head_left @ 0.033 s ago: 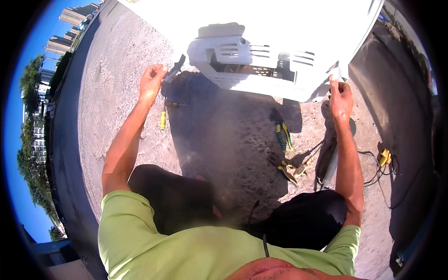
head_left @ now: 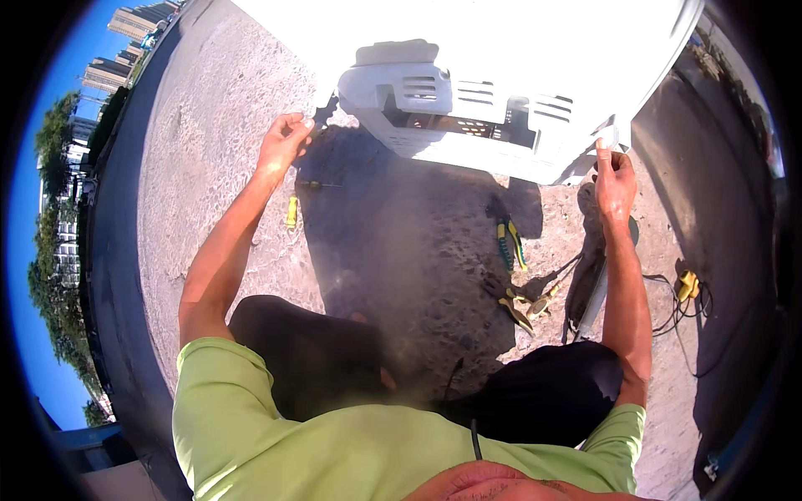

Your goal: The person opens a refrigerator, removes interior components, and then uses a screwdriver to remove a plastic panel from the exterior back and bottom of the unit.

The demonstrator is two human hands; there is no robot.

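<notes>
A white slotted housing [head_left: 467, 91] with vented cut-outs fills the upper middle of the head view, its top washed out by sun. My left hand [head_left: 284, 144] pinches a small white tab at the housing's left corner; the pinched part is partly hidden in glare. My right hand [head_left: 615, 181] grips a white tab at the right corner, thumb pointing up. Below the housing on the rough pavement [head_left: 175, 209] lie a yellow-handled screwdriver [head_left: 291, 213], green-and-yellow pliers [head_left: 509, 245] and more yellow-handled pliers [head_left: 522, 313].
A grey cylindrical tool [head_left: 592, 301] lies beside my right forearm, and a yellow plug [head_left: 688, 285] with a coiled black cable is at the right. My knees are bent below. Trees [head_left: 57, 184] and buildings stand at the far left; the housing's shadow covers the middle ground.
The housing and both my hands have shifted slightly to the right in the view. The grip at both corners looks the same.
</notes>
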